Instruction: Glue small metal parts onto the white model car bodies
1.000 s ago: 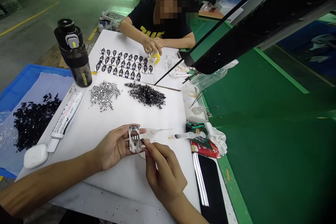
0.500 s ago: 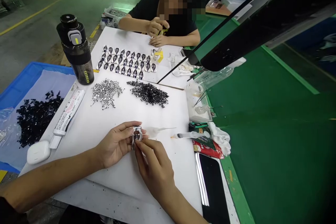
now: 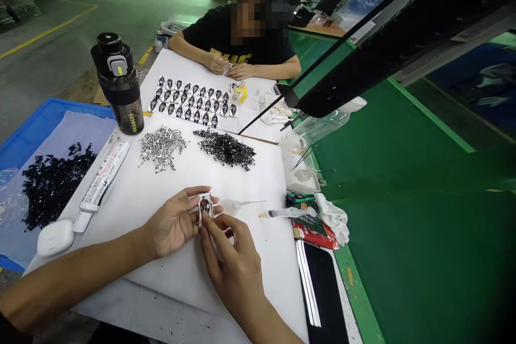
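My left hand [image 3: 171,224] is closed round a small silver toy-car shell [image 3: 205,202], held just above the white board [image 3: 169,183]. My right hand [image 3: 229,258] presses its index fingertip into the shell's open underside, the other fingers curled. A heap of silver parts [image 3: 161,148] and a heap of black parts [image 3: 226,149] lie on the board beyond my hands. A glue syringe [image 3: 288,212] rests at the board's right edge.
A dark water bottle [image 3: 119,85], a glue tube [image 3: 101,178] and a white earbud case [image 3: 55,237] sit on the left. A blue tray [image 3: 28,129] holds more black parts. A co-worker sits opposite behind rows of finished shells [image 3: 193,103]. A black phone [image 3: 325,290] lies on the right.
My right hand has moved from beside the shell onto it, fingertip now pressed inside. My left hand tilted the shell more upright. The co-worker's hands came down to the table.
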{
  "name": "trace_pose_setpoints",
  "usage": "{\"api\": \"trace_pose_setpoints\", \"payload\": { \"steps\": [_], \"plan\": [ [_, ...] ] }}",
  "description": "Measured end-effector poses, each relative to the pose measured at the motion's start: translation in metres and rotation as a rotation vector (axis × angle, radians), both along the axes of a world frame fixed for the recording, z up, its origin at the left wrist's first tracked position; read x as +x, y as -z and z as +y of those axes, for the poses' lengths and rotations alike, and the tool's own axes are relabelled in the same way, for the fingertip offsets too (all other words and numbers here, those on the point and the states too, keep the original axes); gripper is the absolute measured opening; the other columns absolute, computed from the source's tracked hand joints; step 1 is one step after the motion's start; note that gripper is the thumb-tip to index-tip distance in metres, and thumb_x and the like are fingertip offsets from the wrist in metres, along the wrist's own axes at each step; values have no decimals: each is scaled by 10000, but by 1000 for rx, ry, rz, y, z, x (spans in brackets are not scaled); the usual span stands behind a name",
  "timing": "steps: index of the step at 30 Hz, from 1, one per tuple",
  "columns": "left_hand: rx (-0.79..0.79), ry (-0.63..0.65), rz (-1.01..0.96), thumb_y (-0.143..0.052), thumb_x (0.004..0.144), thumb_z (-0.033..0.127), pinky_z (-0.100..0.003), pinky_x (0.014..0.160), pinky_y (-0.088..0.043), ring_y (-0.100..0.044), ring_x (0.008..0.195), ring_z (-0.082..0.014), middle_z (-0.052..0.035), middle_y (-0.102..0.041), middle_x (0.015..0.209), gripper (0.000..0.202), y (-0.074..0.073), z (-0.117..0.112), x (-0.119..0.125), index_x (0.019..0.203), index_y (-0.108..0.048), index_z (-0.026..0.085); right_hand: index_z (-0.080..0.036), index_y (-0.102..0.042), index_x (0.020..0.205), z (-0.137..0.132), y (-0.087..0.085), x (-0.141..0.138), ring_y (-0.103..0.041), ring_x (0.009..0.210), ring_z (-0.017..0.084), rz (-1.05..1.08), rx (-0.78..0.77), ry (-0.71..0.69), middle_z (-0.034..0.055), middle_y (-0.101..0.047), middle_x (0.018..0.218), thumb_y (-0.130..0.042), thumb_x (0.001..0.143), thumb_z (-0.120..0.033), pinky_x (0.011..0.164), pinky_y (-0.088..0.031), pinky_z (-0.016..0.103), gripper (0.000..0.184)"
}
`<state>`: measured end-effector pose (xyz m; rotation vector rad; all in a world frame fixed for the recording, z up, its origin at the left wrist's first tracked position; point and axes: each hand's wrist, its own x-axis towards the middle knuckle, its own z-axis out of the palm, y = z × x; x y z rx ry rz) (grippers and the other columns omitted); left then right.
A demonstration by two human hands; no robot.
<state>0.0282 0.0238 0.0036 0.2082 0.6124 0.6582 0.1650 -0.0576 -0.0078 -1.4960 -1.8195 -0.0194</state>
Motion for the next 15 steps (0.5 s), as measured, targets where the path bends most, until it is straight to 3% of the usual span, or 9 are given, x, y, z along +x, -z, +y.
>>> {"api": "trace_pose_setpoints", "payload": {
  "steps": [5, 9, 12, 15],
  "plan": [
    [-19, -5, -52, -596, 936, 166, -324, 791, -572, -732, 1015, -254, -106, -741, 1077, 187, 0, 2, -1, 1098, -689, 175, -172, -564, 1318, -2, 1, -2, -642, 917, 191, 95, -7, 32, 129, -585, 1083, -591, 956, -180, 709, -601, 318, 363],
    [-17, -7, -64, -617, 927, 142, -337, 867, -574, -733, 1034, -241, -104, -747, 1076, 170, -2, 1, -2, 1084, -679, 167, -180, -555, 1240, -4, 1, 1, -614, 752, 158, 189, -25, 122, 70, -620, 939, -615, 948, -245, 613, -561, 281, 305],
    [-1, -19, -73, -654, 905, 109, -330, 947, -551, -713, 1100, -228, -113, -749, 1082, 183, -2, 1, -1, 1081, -674, 155, -203, -538, 1183, -5, 0, 3, -572, 580, 122, 350, -245, 125, -9, -621, 760, -591, 967, -335, 506, -501, 233, 259],
    [13, -3, -75, -680, 881, 87, -333, 964, -542, -704, 1119, -227, -129, -751, 1089, 197, -1, 1, -1, 1069, -676, 144, -202, -511, 1164, -3, 0, 5, -568, 527, 123, 646, -467, 79, -31, -628, 665, -564, 977, -431, 467, -471, 221, 301]
  ]
}}
